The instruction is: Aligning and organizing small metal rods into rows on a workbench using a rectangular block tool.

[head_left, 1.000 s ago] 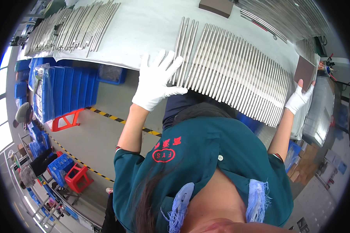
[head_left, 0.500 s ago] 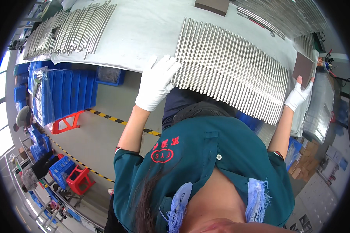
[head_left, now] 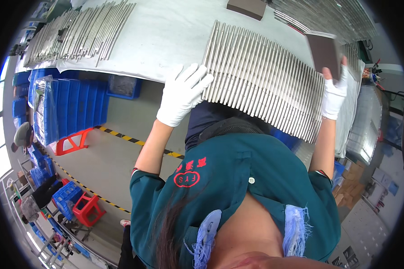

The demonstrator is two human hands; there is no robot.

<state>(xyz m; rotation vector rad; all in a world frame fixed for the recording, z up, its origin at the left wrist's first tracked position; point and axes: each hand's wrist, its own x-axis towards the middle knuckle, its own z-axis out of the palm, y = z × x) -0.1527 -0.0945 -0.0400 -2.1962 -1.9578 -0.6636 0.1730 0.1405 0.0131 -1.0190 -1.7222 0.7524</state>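
A long row of thin silver metal rods [head_left: 265, 80] lies side by side on the pale covered table, overhanging its near edge. My left hand [head_left: 183, 93], in a white glove, rests against the row's left end with its fingers stretched and spread. At the right end, my right hand [head_left: 334, 93] wears a white glove with some bare fingertips. Its fingers grip the near end of a dark brown flat block [head_left: 324, 51], which is tilted up beside the far right corner of the row.
More rods [head_left: 85, 33] lie at the far left of the table, and a dense pile of rods [head_left: 330, 18] at the far right. Another brown block [head_left: 247, 8] sits at the back. Blue bins [head_left: 81, 105] stand left below the table, near a person [head_left: 24, 134].
My right hand has moved away from me and slightly left, carrying the brown block up. The row's right end lies slightly further left. My left hand has barely moved.
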